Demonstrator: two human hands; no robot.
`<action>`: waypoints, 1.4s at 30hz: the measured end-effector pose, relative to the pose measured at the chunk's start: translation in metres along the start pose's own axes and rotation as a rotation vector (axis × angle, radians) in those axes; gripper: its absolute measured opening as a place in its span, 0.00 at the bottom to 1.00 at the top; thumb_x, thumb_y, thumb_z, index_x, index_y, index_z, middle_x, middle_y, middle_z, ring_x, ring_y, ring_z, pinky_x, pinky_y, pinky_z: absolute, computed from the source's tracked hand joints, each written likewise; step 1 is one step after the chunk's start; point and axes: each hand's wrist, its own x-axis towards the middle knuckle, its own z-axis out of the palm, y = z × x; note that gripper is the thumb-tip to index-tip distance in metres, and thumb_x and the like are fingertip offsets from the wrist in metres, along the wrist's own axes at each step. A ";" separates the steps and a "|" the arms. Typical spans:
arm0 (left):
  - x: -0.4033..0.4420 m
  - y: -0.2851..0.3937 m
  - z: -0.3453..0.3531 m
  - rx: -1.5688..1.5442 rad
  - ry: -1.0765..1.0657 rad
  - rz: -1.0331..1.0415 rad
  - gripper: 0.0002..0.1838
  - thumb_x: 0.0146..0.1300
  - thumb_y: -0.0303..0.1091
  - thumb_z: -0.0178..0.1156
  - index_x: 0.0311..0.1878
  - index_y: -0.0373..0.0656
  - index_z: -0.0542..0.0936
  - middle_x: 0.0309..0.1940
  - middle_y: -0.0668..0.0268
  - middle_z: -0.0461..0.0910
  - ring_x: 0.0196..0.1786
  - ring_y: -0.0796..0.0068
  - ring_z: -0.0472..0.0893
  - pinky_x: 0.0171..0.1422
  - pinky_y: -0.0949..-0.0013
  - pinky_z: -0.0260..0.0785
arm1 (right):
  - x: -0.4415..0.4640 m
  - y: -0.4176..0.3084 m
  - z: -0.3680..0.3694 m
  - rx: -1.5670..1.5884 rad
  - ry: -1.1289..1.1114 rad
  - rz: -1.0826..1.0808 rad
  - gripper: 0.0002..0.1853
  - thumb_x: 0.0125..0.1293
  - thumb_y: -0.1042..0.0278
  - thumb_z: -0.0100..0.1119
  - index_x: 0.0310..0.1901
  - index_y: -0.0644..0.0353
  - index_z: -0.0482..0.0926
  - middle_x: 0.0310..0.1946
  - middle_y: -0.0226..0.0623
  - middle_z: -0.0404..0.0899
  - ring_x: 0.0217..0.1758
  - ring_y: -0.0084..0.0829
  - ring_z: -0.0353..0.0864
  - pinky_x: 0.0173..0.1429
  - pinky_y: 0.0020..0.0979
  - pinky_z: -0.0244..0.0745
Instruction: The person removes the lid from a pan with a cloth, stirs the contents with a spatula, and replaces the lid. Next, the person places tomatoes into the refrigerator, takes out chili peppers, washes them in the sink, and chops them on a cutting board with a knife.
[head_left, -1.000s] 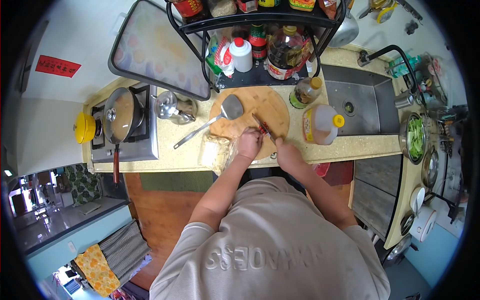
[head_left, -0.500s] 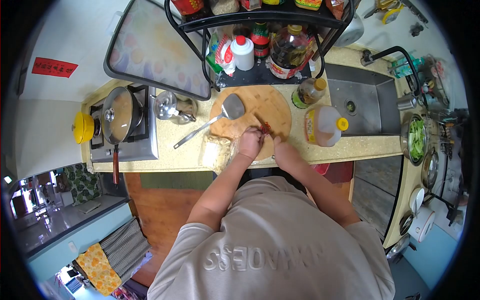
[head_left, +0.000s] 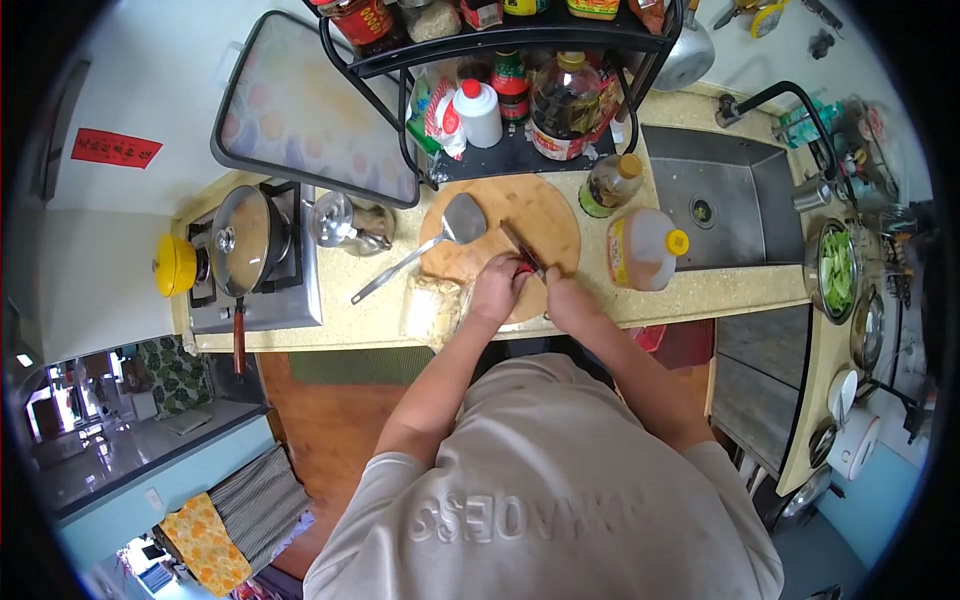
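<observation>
My right hand [head_left: 573, 304] is closed around the handle of a kitchen knife [head_left: 521, 243]. The blade points away from me, tilted to the left, over the round wooden cutting board [head_left: 550, 205]. Close beside the blade, my left hand [head_left: 496, 288] has its fingers bent together on a small red chili pepper [head_left: 523, 267], mostly covered by the fingers. A metal spatula [head_left: 463, 220] lies with its head on the board and its handle over the counter. A clear plastic bag with pale contents [head_left: 433, 305] sits left of my left hand.
Right of the board stand an oil jug [head_left: 645, 250] and a sauce bottle [head_left: 612, 186], then the sink [head_left: 725, 240]. On the left are a metal kettle [head_left: 352, 222] and a lidded pan [head_left: 248, 240] on the stove. A black rack [head_left: 470, 160] with bottles stands behind.
The knife blade now shows more fully, lying flatter and farther up the board. Less of the red chili is visible beside my left fingers. The whole view has shifted slightly.
</observation>
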 end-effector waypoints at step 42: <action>-0.006 -0.029 -0.002 0.183 -0.185 0.150 0.05 0.47 0.25 0.59 0.27 0.42 0.83 0.30 0.62 0.81 0.42 0.62 0.80 0.51 0.66 0.74 | -0.005 -0.006 -0.020 -0.178 -0.093 -0.043 0.09 0.64 0.74 0.45 0.44 0.66 0.68 0.33 0.58 0.82 0.40 0.56 0.84 0.44 0.51 0.79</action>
